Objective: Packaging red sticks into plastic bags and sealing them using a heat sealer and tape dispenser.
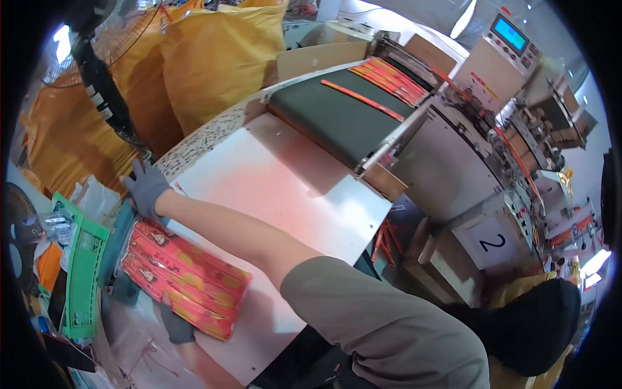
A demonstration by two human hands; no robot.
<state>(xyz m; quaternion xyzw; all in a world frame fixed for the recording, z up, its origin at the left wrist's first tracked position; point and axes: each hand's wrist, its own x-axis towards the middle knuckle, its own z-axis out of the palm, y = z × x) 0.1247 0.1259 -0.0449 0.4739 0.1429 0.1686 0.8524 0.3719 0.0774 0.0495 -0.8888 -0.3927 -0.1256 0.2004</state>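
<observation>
We square red packet stack (184, 275) (both gloves on): right hand (146, 187) fingers spread at far end, left hand (176, 327) fingers hidden, can't tell; press ends evenly.

The person wears a grey knitted work glove on the right hand (146, 187) and the same kind of grey glove on the left hand (176, 327), with bare forearms and a short olive-grey sleeve of plain soft cloth at the shoulder.

Two gloved hands (148, 188), one stack of red packets (188, 275), two yellow sacks (217, 58).
</observation>
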